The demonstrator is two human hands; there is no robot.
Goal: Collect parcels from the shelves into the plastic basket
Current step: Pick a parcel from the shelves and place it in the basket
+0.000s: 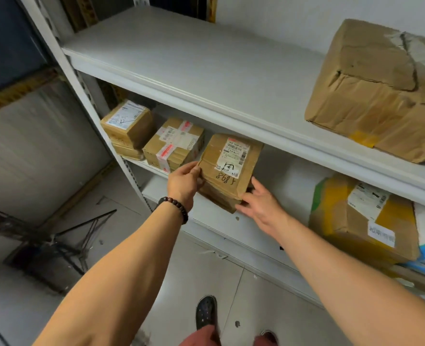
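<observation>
At the edge of the white shelf (218,221), left hand (184,182) grips the parcel (228,168), right hand (261,206) open against its corner.

I'm reading a black marker number (226,178) on the tilted brown parcel (212,156). It looks like 898, with one more stroke after it that I can't settle. Its white shipping label (234,153) shows barcodes and one bold boxed character, but the print is too small for me. The red-taped parcel (174,148) carries a barcode label (167,133), unreadable. Same story on the far-left parcel (131,128) with its sticker (125,116), and on the yellow-taped parcel (343,221) with its white labels (367,198): all blurred.
</observation>
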